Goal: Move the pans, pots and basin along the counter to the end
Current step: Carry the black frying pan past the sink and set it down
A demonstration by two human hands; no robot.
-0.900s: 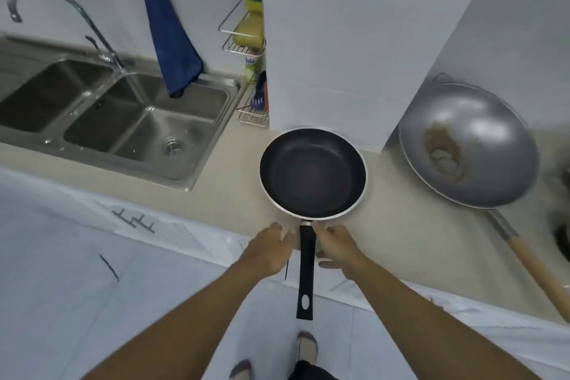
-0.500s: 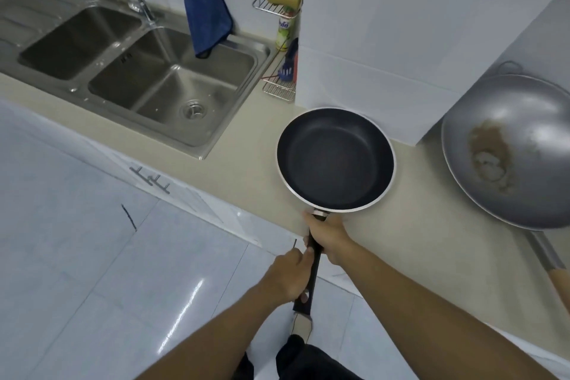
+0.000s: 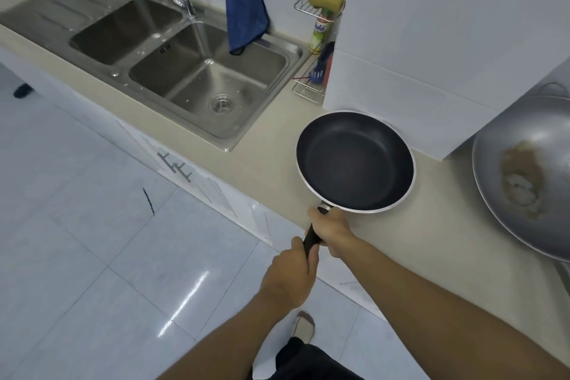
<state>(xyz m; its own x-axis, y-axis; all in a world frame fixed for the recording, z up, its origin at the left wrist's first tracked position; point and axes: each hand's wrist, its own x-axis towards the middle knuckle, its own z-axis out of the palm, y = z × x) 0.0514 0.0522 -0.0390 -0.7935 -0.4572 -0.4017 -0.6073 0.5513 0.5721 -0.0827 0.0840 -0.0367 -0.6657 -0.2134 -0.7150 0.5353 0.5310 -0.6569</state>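
Note:
A black non-stick frying pan (image 3: pixel 354 162) with a pale rim is over the beige counter (image 3: pixel 265 151), just in front of a white tiled pillar. Both hands grip its black handle: my right hand (image 3: pixel 331 230) close to the pan, my left hand (image 3: pixel 290 271) lower down at the handle's end, out over the floor. Whether the pan rests on the counter or hangs just above it I cannot tell. A large grey wok (image 3: pixel 524 176) with a brown stain sits on the counter at the right edge, partly cut off.
A steel double sink (image 3: pixel 185 71) with a tap lies to the left along the counter. A blue cloth (image 3: pixel 243 0) hangs on the wall behind it. A wire rack (image 3: pixel 317 40) with bottles and sponges stands against the white pillar (image 3: pixel 431 40). The white tiled floor lies below.
Both hands went from beside the handle to gripping it, the left sliding down to its end. The view swung left along the counter, so the sink shows more and the wok slid right.

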